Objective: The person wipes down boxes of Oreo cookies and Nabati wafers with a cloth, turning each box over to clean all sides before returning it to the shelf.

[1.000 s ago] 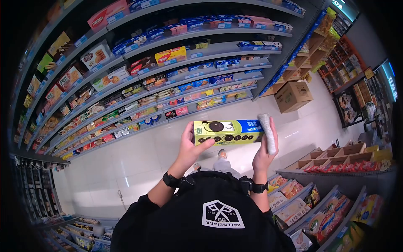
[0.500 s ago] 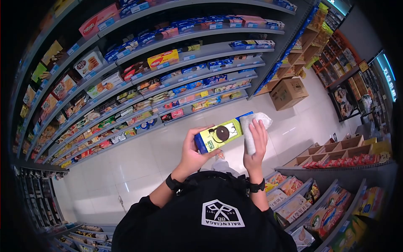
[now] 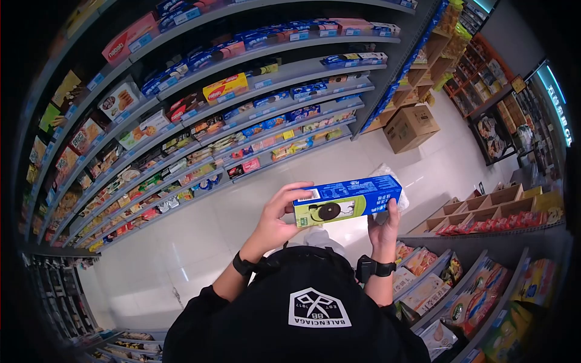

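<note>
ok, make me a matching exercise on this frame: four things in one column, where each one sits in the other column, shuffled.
Things
1. cookie box
2. brown carton
3. yellow pack
4. white wad

Places
A. on a high shelf of the wall rack
B. held between the left hand and the right hand
C. on the floor at the end of the shelves
D. behind the right end of the cookie box, just above the right hand

Pairs: 1-B, 2-C, 3-A, 4-D
</note>
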### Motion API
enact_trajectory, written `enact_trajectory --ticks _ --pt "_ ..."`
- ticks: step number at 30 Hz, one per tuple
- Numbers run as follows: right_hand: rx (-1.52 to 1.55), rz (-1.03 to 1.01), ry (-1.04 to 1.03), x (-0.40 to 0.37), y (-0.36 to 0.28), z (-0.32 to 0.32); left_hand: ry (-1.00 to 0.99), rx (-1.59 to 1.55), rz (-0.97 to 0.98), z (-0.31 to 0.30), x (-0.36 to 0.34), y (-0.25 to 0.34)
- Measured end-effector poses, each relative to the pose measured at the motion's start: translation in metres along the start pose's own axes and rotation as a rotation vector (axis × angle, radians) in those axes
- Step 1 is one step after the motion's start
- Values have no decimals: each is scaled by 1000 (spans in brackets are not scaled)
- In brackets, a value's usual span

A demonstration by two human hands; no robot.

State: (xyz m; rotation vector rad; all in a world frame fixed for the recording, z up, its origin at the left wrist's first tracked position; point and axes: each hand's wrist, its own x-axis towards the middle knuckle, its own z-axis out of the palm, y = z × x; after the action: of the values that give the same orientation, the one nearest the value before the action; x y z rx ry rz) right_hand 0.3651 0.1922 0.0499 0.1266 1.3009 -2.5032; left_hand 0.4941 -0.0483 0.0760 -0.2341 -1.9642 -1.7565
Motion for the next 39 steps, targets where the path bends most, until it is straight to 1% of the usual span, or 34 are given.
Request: enact_trajectory --ticks 1,2,3,4,5,6,8,9,11,12,13,14,16,17,19,20,21,22,23,25,26,27,29,30,31,32,35,36,37,39 --pt "1 2 4 1 2 -5 63 -90 -118 5 2 9" --pt "21 -36 -49 3 6 -11 127 -178 -237 8 3 13" --pt "41 -73 -102 2 8 -13 126 -177 -240 7 3 13" --pt "42 -70 -101 0 8 -15 111 -239 -311 6 4 13" --pt "53 -94 -173 -3 9 -17 96 -300 -379 6 4 12" --pt "67 -122 -249 -2 8 -14 96 -295 -375 4 4 6" --pt "44 -135 -221 -2 6 -10 110 -266 -436 3 -3 -8" --pt "20 -151 -192 0 5 -6 106 -264 -437 2 -2 -7" --pt "-126 -269 -56 5 5 5 142 -153 -350 4 -1 -3" --pt "-274 -329 -2 9 10 0 138 -152 -351 4 -2 -6" --pt "-422 -387 53 12 14 -4 155 -113 -303 4 -4 -11" --pt "-420 -387 58 11 17 -10 170 -75 -254 4 -5 -13" --pt "-609 -576 47 3 12 6 189 -99 -256 6 -5 -13" --pt "-608 -576 51 1 9 12 213 -124 -260 8 -6 -12" --pt "-741 -837 81 0 4 25 212 -119 -236 10 -6 -12" --pt "-740 -837 88 -2 1 28 217 -114 -210 11 -6 -12" --pt "-881 -924 65 -4 -2 31 211 -114 -210 12 -6 -14" --pt "-1022 -1011 40 -5 -5 33 210 -78 -155 14 -6 -17" --pt "-1099 -1041 -5 -7 -6 38 210 -42 -100 15 -6 -19" --pt "-1345 -1020 -159 -17 -11 44 223 -25 -112 20 -3 -16" --pt "-1389 -1015 -241 -18 -9 46 226 23 -65 22 -1 -13" --pt "-1388 -1014 -239 -21 -5 51 231 71 -19 24 1 -12" --pt "-1193 -903 -502 -28 1 63 248 90 -13 27 -1 -17" --pt "-1191 -901 -503 -31 0 65 265 83 -106 27 -3 -18" --pt "-1129 -882 -647 -33 -1 68 282 77 -199 28 -4 -19" --pt "-1062 -858 -788 -35 -2 69 333 57 -201 30 -3 -20" --pt "-1080 -819 -779 -31 -2 68 359 97 -265 31 5 -11" --pt "-1049 -793 -732 -24 6 60 331 177 -291 28 1 -15" --pt "-1049 -791 -737 -18 13 53 336 177 -292 27 2 -14" --pt "-1052 -669 -504 -10 19 44 279 203 -267 26 4 -12"
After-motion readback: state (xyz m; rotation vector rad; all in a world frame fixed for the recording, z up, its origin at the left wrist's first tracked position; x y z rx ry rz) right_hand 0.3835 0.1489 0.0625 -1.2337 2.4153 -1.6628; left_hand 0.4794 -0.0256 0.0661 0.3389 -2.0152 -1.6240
